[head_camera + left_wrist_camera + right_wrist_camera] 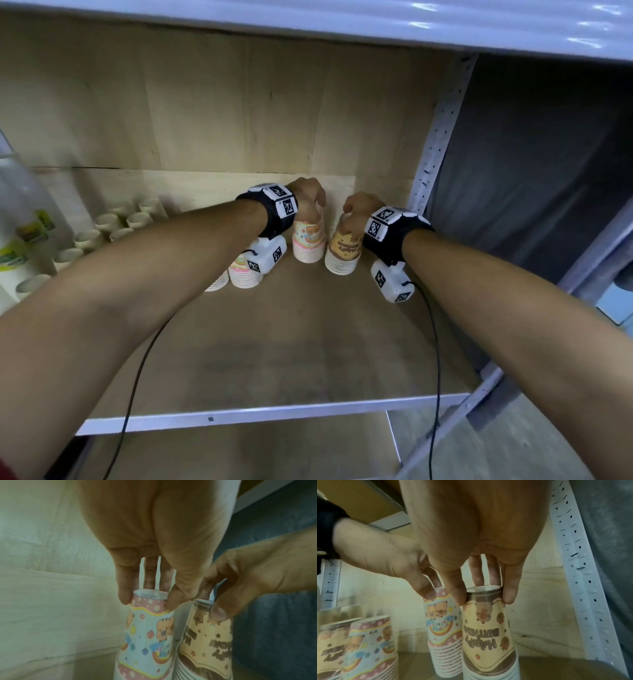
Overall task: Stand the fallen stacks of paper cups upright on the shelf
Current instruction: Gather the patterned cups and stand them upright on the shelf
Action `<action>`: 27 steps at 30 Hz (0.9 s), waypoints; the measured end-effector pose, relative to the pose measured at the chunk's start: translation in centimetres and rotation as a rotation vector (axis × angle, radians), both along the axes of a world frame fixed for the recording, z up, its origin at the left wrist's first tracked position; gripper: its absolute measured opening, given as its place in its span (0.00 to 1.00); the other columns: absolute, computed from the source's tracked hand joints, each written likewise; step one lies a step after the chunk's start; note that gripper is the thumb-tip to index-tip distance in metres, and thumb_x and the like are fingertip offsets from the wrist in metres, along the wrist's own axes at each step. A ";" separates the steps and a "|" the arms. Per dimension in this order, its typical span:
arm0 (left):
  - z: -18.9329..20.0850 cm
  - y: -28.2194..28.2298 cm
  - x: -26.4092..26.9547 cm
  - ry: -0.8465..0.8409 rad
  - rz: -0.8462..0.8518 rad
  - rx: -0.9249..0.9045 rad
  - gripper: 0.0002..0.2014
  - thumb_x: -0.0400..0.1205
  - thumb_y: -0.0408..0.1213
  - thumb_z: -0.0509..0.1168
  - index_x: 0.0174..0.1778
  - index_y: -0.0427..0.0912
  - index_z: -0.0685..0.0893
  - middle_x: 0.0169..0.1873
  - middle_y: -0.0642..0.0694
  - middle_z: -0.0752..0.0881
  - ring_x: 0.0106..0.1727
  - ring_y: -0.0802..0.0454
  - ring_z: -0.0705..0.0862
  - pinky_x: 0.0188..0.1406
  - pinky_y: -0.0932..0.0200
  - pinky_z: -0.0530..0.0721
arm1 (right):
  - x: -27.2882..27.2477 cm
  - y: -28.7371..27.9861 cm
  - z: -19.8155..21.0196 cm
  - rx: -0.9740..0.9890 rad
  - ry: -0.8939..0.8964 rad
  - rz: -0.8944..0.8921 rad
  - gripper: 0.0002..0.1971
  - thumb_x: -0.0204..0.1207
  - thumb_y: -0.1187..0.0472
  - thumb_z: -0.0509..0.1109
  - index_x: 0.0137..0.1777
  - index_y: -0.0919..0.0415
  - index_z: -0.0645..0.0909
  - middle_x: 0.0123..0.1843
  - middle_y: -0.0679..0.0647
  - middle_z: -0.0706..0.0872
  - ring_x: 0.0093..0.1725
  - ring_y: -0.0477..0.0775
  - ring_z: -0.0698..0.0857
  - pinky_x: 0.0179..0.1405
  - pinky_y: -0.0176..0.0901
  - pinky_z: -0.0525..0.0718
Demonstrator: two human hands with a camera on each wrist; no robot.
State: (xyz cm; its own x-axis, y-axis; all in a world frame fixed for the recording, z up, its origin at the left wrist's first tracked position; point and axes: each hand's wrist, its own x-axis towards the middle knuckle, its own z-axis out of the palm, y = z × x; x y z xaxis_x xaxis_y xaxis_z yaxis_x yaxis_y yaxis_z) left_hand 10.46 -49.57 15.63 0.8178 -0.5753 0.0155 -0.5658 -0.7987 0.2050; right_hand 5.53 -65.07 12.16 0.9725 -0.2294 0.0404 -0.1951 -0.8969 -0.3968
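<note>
- The closed top end of the pink stack of cups (150, 631) is pinched from above by the fingertips (124, 595) of the left hand (306, 195), the thumb on one side and the fingers on the far side, as is shown in the left wrist view.
- The top of the brown stack of cups (488, 631) is gripped in the same way by the right hand (359, 207), with the thumb (457, 593) pressed on its left side and a finger on its right.
- Both stacks are held mouth-down and upright on the shelf board (291, 342), just beside each other near the back right corner; whether their sides touch cannot be told.
- The brown stack is set nearest the perforated metal post (435, 137), with the wooden back panel (205, 102) close behind both.
- Two further printed stacks (368, 646) are seen standing upright to the left in the right wrist view, partly hidden by the left forearm in the head view.
- Black wrist bands with white marker blocks (282, 202) are worn on both wrists, and black cables (137, 377) are trailed from them toward the front edge.
- Plain paper cups (113, 222) lying on their sides are seen further left on the shelf, beside a clear plastic bottle (20, 205).
</note>
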 end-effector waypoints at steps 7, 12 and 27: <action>-0.6 -0.6 1.4 -0.021 -0.037 -0.022 0.24 0.79 0.32 0.71 0.73 0.43 0.80 0.72 0.42 0.76 0.69 0.43 0.78 0.53 0.61 0.75 | 2.7 -0.6 -0.6 -0.018 -0.018 -0.008 0.20 0.75 0.57 0.73 0.67 0.60 0.81 0.66 0.61 0.83 0.65 0.62 0.82 0.54 0.41 0.77; -0.8 -0.9 2.7 0.011 -0.044 -0.003 0.26 0.79 0.31 0.72 0.74 0.42 0.79 0.73 0.42 0.76 0.70 0.43 0.77 0.55 0.61 0.75 | 4.1 -0.7 -1.4 -0.016 -0.011 0.022 0.19 0.77 0.59 0.71 0.67 0.59 0.82 0.66 0.59 0.84 0.65 0.61 0.82 0.60 0.41 0.79; -2.1 -1.8 4.6 0.080 -0.055 0.033 0.24 0.78 0.31 0.72 0.71 0.41 0.81 0.68 0.41 0.80 0.65 0.42 0.81 0.49 0.60 0.78 | 5.3 -1.6 -2.3 0.037 0.006 0.074 0.16 0.62 0.55 0.73 0.51 0.57 0.86 0.52 0.51 0.85 0.56 0.55 0.84 0.49 0.36 0.76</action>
